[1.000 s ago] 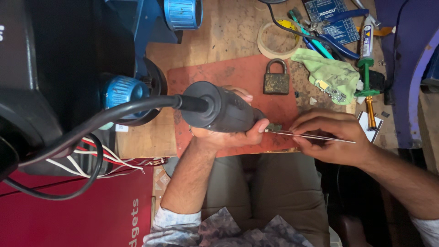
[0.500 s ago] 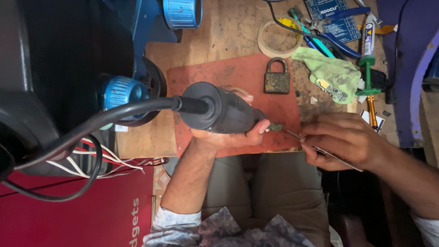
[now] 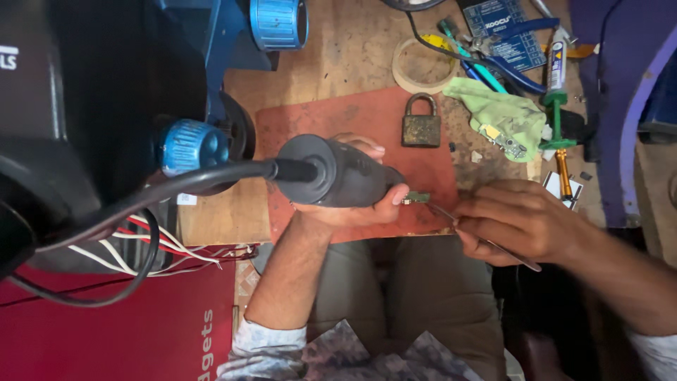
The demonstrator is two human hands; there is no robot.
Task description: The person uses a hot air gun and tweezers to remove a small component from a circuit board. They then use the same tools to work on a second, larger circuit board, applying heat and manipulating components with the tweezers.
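The left hand (image 3: 352, 204) has its grip clenched around a dark hot-air handpiece (image 3: 338, 180), whose thick black cable (image 3: 176, 190) trails off to the left toward the dark station with blue knobs. The handpiece lies nearly level across the red mat (image 3: 352, 120), its long axis running left to right, cable end to the left and nozzle end to the right, aimed at a small green circuit board (image 3: 417, 197). That board sits just off the left thumb tip, low over the mat near its front edge; its long side also runs left to right, in line with the handpiece. The right hand (image 3: 522, 219) is closed in a pinch on thin metal tweezers (image 3: 486, 240), which slant from lower right up to upper left, their tips touching the right end of the little board. Judging from this, the work looks to be in its middle: the board is held and the nozzle is brought up to it, but whether any part has come loose or been seated is too small to tell, and nothing lifted off the board is visible beside it. Farther back on the tabletop (image 3: 338, 63) rest a brass padlock (image 3: 421, 121), a green cloth (image 3: 501, 116) with another small board on it, a roll of tape (image 3: 421, 65) and blue-handled pliers (image 3: 508, 56), all apart from both hands
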